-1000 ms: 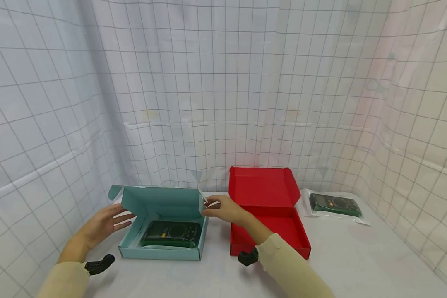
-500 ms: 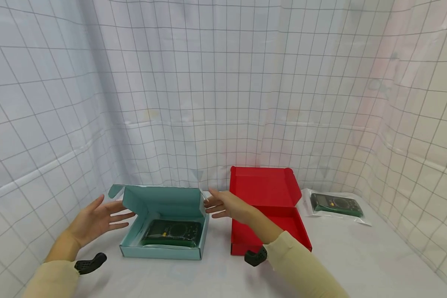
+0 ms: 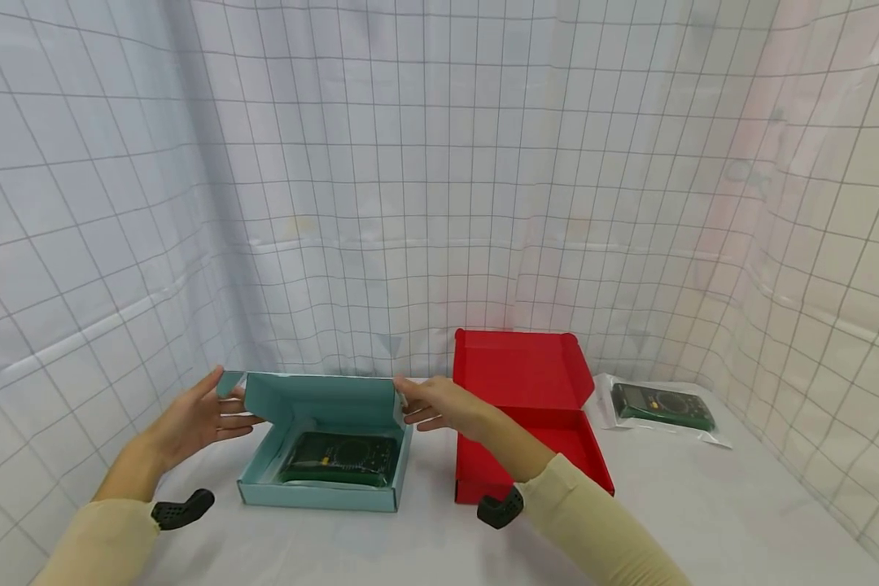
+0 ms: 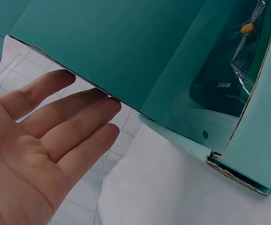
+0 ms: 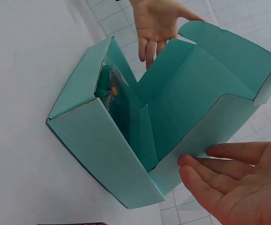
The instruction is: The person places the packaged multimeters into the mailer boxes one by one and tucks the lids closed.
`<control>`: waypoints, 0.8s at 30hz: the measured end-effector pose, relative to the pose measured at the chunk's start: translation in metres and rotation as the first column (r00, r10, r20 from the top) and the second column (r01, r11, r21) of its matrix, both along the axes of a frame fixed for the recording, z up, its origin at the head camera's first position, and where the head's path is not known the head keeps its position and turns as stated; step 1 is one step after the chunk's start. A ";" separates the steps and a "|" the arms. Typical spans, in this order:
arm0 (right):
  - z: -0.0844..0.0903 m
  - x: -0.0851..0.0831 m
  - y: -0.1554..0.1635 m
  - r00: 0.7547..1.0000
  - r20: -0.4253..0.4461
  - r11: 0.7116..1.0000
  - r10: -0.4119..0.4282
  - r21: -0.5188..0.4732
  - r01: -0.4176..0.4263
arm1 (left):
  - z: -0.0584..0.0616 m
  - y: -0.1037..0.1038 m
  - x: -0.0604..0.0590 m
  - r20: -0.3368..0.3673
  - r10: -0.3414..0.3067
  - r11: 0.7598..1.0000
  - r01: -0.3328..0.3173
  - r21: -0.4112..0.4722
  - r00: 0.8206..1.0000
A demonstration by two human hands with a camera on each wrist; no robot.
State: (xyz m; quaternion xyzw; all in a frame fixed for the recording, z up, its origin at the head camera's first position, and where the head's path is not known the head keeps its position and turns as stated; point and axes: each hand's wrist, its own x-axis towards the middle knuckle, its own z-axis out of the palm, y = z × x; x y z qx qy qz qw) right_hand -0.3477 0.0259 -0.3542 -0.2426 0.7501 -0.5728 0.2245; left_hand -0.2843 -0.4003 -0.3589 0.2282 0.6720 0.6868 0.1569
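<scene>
"Checking my feed: what's held?"

"Nothing. Left hand (image 3: pixel 190 423): fingers loosely extended at the raised lid (image 3: pixel 344 399). Right hand (image 3: pixel 448 405): fingers nearly straight, touching the lid's other side."

"And the bagged multimeter (image 3: pixel 344 460)?"

"I see it lying inside the teal box (image 3: pixel 318 497)."

In the head view, you face a white curtain (image 3: pixel 410 163) with dark grid lines, filling the upper frame and wrapping both sides. It looks bluish at left, warmer at right. You have a white table (image 3: pixel 762 505) across the lower frame.
</scene>
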 end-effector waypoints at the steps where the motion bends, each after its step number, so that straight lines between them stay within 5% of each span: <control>1: 0.000 0.000 0.000 1.000 -0.007 1.000 0.004 0.006 -0.004 | -0.001 0.000 0.000 0.007 -0.011 1.000 0.011 0.009 1.000; 11: -0.002 0.006 0.004 0.994 -0.038 0.994 0.101 0.037 -0.100 | -0.013 -0.007 0.004 0.024 -0.108 0.993 0.106 0.059 0.994; 24: -0.009 0.007 0.007 0.990 -0.098 0.990 0.096 0.112 -0.085 | -0.022 -0.013 0.005 0.005 -0.208 0.967 0.205 0.154 0.978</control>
